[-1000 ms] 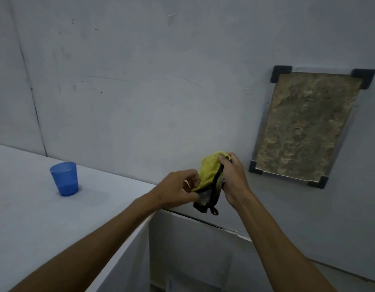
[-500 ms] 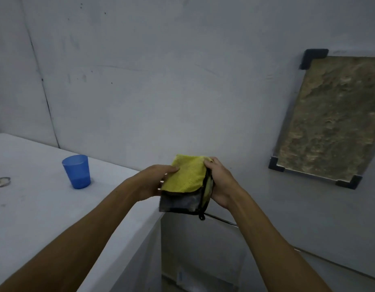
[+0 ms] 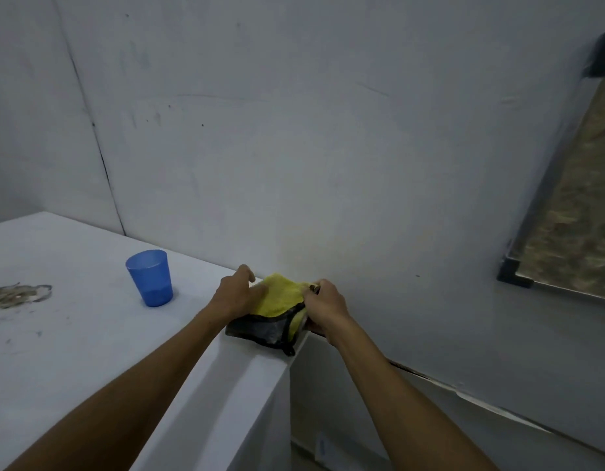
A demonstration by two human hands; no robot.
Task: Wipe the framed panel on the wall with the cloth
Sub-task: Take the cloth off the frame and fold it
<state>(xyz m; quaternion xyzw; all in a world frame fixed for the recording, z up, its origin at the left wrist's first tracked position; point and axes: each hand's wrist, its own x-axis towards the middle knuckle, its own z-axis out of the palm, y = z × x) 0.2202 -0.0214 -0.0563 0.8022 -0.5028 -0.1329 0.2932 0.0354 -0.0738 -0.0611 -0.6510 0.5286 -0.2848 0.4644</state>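
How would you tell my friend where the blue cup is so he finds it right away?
Look at the white table that runs along the grey wall. The blue cup stands upright on it, near the wall, to the left of the two hands holding the yellow cloth. It is the only blue thing there, see-through plastic, with a grey smudge further left.

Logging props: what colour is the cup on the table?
Translucent blue cup, clearest in the head view.

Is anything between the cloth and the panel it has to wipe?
Nothing visible. The cloth, held by both hands at the table corner, has only bare wall between it and the panel at the right edge.
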